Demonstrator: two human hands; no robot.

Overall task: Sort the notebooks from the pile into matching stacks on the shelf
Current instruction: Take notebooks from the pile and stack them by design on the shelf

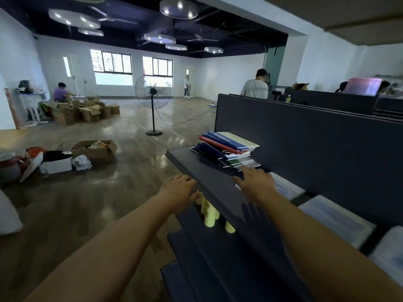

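Right hand (258, 182) fingers spread, reaching; notebook pile (226, 149) just beyond on shelf (196, 162). Thin, light, slippery covers: take by near edges. Left hand (178, 189) fingers curled at shelf edge.

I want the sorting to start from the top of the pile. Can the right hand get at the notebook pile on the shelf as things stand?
Probably yes. The right hand is open, holds nothing, and hovers just short of the notebook pile on the shelf. Nothing lies between them.

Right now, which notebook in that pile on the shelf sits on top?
The blue notebook with the pale cream panel tops the pile. A red one lies directly beneath it; darker blue and green ones lie lower down.
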